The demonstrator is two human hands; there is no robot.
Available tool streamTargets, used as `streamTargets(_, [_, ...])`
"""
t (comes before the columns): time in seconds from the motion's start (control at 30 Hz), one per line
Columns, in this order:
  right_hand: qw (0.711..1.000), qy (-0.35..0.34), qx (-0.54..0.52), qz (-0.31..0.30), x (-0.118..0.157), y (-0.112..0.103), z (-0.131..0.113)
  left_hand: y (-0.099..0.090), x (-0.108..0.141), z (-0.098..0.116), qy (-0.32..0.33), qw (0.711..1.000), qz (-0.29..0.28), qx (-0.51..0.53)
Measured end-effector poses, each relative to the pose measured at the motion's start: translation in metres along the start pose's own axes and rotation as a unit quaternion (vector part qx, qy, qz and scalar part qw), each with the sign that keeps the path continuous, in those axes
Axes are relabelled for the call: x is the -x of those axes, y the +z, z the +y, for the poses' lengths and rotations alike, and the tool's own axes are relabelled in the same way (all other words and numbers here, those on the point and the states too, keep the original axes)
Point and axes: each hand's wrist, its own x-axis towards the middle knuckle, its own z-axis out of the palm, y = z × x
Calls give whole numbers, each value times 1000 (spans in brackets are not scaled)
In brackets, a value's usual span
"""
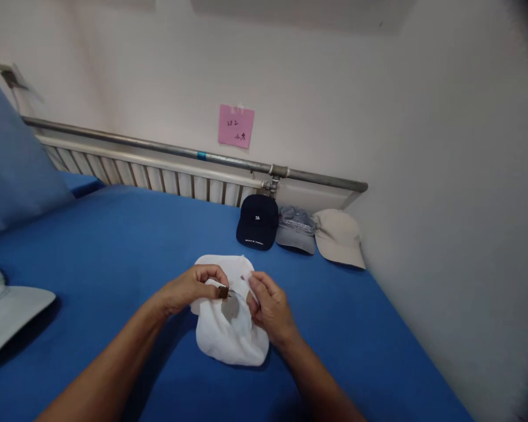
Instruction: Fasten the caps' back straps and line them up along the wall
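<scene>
A white cap (233, 346) lies on the blue surface in front of me, its back opening facing up. My left hand (196, 288) pinches the cap's strap at a small dark metal buckle (222, 292). On the right side of the opening, my right hand (270, 305) is closed on the white strap end (247, 280). The two hands are a short way apart over the cap. Part of the cap is hidden behind my fingers.
Along the far edge sit a black cap (259, 223), a grey cap (295, 230) and a beige cap (339, 237). A pale cap (15, 308) is at the left edge. Behind the blue surface (356, 346) are a metal pipe (158, 145), a radiator and a wall.
</scene>
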Motion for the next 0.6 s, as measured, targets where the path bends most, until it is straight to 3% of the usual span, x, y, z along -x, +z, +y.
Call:
streamTargets(0.1, [997,58,-22,-40,3,-4,16,1,-5,-18,-35,996,32,81])
streamTargets(0.27, [987,112,-59,-97,-1,-9,19,-8,-7,-31,-53,981,37,182])
streamTargets(0.6, [968,203,-127,-69,-18,-9,24,-22,-15,-40,-75,970,-13,232])
